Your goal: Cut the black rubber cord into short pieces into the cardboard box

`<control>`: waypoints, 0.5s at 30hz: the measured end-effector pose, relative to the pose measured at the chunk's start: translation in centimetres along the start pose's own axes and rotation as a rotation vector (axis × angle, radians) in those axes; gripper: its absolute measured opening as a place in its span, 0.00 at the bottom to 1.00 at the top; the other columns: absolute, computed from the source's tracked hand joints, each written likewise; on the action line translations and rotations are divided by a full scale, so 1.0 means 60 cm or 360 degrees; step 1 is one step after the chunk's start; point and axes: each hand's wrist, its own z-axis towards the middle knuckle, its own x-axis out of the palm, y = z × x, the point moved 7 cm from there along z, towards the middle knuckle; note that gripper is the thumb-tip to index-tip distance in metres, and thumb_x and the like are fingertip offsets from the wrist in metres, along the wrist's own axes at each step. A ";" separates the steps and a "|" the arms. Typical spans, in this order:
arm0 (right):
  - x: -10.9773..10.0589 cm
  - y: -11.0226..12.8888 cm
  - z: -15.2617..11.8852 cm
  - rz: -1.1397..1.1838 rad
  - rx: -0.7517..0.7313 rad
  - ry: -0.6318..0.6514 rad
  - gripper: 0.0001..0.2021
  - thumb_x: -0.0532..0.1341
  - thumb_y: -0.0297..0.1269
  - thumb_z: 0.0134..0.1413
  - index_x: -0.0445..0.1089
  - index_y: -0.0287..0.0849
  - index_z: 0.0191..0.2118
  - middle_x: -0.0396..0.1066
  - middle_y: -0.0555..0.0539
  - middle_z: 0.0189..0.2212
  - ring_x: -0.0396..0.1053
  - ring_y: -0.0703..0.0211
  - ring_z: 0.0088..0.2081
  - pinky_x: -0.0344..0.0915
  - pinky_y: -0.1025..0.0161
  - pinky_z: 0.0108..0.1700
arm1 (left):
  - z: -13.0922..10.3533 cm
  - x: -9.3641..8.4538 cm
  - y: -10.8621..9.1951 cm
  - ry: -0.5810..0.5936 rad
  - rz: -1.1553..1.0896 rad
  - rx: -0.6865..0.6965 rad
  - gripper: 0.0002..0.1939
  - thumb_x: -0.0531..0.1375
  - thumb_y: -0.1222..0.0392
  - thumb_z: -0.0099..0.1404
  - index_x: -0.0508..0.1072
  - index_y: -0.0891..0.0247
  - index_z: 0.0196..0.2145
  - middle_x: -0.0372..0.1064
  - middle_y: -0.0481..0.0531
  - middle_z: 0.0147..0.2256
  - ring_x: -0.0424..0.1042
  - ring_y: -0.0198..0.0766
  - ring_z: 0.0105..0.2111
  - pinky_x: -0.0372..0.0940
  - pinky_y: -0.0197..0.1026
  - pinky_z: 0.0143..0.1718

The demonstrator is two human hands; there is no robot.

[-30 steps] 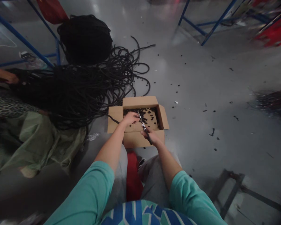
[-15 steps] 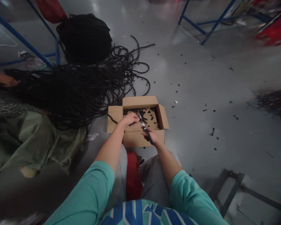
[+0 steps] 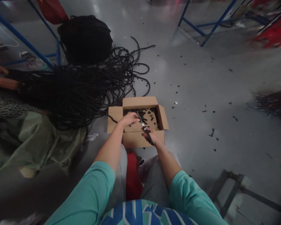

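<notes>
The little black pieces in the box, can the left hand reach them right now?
Probably yes: the left hand is over the open cardboard box, its flaps spread outward, and nothing covers most of the black pieces.

— How was the light on the floor [image 3: 192, 81]?
— Dim and greyish, with pale glare patches towards the top
— And the shadows?
— The rope pile [image 3: 84, 84] sank into near-black, and the lower left was murky
— Sharp?
— Fairly, around the cardboard box [image 3: 142, 140]; the scissors [image 3: 148, 135] looked slightly soft, the wire bundle [image 3: 275, 101] was smeared, and the sleeves [image 3: 84, 190] seemed stretched towards the bottom edge
</notes>
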 end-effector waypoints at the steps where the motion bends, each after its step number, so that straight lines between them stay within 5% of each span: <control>1: 0.000 0.000 0.000 -0.0012 0.0001 -0.0003 0.22 0.59 0.34 0.29 0.67 0.36 0.38 0.53 0.59 0.10 0.51 0.70 0.12 0.46 0.70 0.15 | 0.001 -0.001 0.000 0.0001 -0.0004 0.0014 0.09 0.62 0.68 0.48 0.63 0.68 0.26 0.62 0.42 0.15 0.60 0.25 0.13 0.53 0.30 0.17; 7: 0.001 -0.002 0.001 0.0001 -0.0001 0.0008 0.23 0.60 0.34 0.29 0.67 0.37 0.40 0.55 0.58 0.13 0.52 0.70 0.15 0.49 0.69 0.18 | 0.002 -0.003 -0.004 -0.0021 -0.0011 -0.0002 0.09 0.63 0.69 0.46 0.65 0.69 0.24 0.61 0.43 0.13 0.59 0.25 0.12 0.53 0.30 0.15; 15: -0.005 0.015 0.005 -0.0108 -0.0221 0.0027 0.23 0.62 0.35 0.29 0.68 0.41 0.40 0.62 0.53 0.24 0.57 0.66 0.25 0.55 0.68 0.27 | -0.008 0.018 -0.014 0.0278 -0.0003 -0.0031 0.06 0.63 0.66 0.46 0.68 0.70 0.22 0.64 0.46 0.15 0.60 0.25 0.13 0.54 0.31 0.15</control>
